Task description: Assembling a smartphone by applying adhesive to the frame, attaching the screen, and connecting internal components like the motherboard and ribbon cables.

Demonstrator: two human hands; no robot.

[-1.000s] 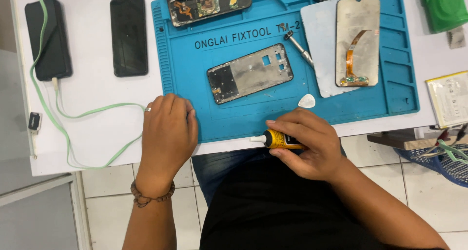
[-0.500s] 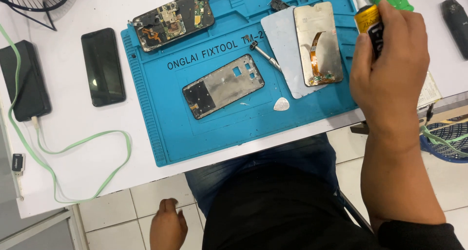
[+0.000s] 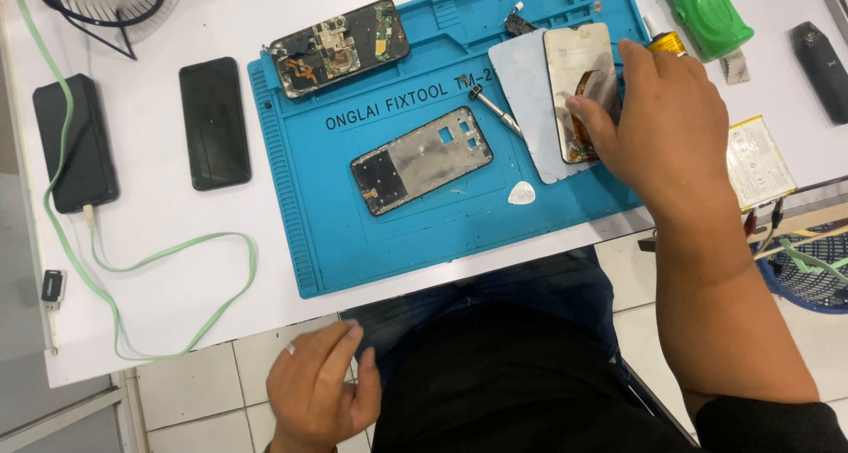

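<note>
Right hand (image 3: pixel 671 131) over the far right part of the blue repair mat (image 3: pixel 300 197), fingers closed around a small yellow-and-black tube (image 3: pixel 664 41) whose tip pokes out above the knuckles. Thumb and fingertips touching the phone screen panel (image 3: pixel 579 73), lying back-up on a pale grey sheet (image 3: pixel 521 91); glossy tan surface, orange flex ribbon partly hidden under the fingers. Left hand (image 3: pixel 318 387) low, off the table, beside the lap, fingers loosely spread, holding nothing, ring on one finger. Mid-mat: grey metal phone frame (image 3: pixel 422 160), rectangular, with cut-outs. Just beside: white teardrop pick (image 3: pixel 522 192) and slim metal tweezers (image 3: pixel 493 109). At far edge: opened phone (image 3: pixel 340 47), circuit board bare. Matte white table (image 3: pixel 159 303) beneath.
</note>
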